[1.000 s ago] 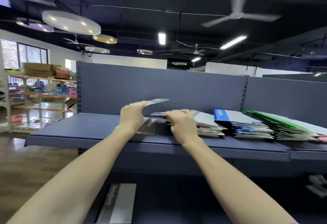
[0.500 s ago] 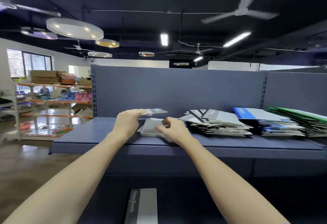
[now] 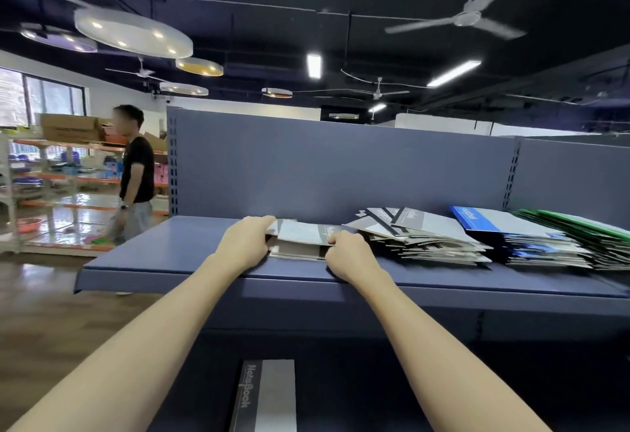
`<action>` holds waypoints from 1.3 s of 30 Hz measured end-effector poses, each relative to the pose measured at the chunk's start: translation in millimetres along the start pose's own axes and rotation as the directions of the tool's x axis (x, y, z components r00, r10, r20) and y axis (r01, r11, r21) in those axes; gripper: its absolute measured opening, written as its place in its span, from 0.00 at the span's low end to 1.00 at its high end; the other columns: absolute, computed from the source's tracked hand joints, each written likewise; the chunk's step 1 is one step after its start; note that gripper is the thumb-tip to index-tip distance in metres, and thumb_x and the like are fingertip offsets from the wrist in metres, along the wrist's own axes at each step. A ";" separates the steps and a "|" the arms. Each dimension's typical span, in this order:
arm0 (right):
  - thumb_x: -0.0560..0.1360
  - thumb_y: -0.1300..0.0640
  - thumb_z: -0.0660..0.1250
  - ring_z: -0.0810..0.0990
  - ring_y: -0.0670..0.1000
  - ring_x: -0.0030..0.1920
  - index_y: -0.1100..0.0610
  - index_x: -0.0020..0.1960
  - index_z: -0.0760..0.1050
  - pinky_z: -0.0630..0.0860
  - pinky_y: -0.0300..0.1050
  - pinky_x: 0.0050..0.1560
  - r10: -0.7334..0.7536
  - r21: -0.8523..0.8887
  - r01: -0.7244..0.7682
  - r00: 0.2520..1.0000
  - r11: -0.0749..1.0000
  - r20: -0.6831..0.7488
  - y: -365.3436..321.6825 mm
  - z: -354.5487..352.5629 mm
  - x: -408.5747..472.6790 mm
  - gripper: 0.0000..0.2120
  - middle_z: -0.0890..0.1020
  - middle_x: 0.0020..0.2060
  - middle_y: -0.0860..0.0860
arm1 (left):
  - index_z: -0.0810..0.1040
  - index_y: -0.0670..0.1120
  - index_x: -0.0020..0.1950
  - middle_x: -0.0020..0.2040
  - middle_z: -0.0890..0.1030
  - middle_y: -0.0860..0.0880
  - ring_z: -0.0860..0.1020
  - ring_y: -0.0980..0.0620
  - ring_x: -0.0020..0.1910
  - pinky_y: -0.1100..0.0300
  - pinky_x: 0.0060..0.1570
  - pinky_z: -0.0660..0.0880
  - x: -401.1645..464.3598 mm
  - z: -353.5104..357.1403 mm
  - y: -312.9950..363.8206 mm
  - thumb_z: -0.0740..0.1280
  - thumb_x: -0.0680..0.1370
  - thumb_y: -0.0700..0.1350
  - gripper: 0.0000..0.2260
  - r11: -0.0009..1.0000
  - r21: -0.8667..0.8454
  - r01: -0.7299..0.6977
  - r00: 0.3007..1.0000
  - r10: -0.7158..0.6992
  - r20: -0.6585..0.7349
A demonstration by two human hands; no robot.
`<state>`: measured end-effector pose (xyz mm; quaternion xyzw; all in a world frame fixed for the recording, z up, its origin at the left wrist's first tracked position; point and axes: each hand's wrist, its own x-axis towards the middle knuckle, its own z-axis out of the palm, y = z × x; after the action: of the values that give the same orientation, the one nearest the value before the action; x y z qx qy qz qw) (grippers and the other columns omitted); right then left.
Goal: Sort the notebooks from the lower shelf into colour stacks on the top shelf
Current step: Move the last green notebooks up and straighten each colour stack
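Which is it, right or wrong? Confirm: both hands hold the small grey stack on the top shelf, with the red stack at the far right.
Wrong on one point. The far-right stack is green, not red, in the head view. The left hand and right hand do hold the grey stack on the top shelf.

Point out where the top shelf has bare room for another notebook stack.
The top shelf is bare from its left end to the left hand. Rightward it is crowded: both hands, right hand, hold the small grey stack, then the black-and-grey stack, blue stack and green stack sit close together.
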<state>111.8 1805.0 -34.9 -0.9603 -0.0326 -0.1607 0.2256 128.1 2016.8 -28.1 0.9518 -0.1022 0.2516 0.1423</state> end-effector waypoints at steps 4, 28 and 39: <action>0.75 0.65 0.56 0.71 0.60 0.48 0.60 0.50 0.70 0.66 0.47 0.46 0.018 -0.003 -0.018 1.000 1.000 -0.024 -6.0 -4.8 -6.7 0.06 0.79 0.54 0.63 | 0.75 0.44 0.57 0.48 0.80 0.42 0.74 0.40 0.44 0.52 0.40 0.70 0.3 -2.6 0.3 0.57 0.71 0.30 0.19 0.991 -0.035 0.131 0.981 -0.134 -0.138; 0.76 0.58 0.56 0.76 0.59 0.54 0.58 0.57 0.72 0.76 0.53 0.56 -0.004 0.055 0.007 0.998 0.998 -0.056 -6.6 -2.9 -15.7 0.13 0.80 0.53 0.56 | 0.84 0.54 0.59 0.57 0.84 0.56 0.79 0.54 0.58 0.55 0.58 0.75 -4.9 0.0 -0.7 0.70 0.77 0.57 0.13 0.944 -0.182 -0.275 0.960 0.282 0.010; 0.68 0.70 0.54 0.69 0.59 0.39 0.57 0.34 0.69 0.66 0.48 0.37 0.004 0.019 -0.003 0.999 1.000 -0.049 -3.9 -2.6 -8.9 0.11 0.74 0.36 0.56 | 0.82 0.58 0.57 0.57 0.81 0.61 0.76 0.56 0.59 0.54 0.59 0.74 -2.2 -1.4 -0.4 0.66 0.72 0.69 0.21 0.966 -0.173 -0.191 0.960 0.221 0.174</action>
<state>102.1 1807.4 -33.9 -0.9540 -0.0268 -0.1837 0.2355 125.7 2018.0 -28.1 0.9419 -0.2334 0.1633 0.1779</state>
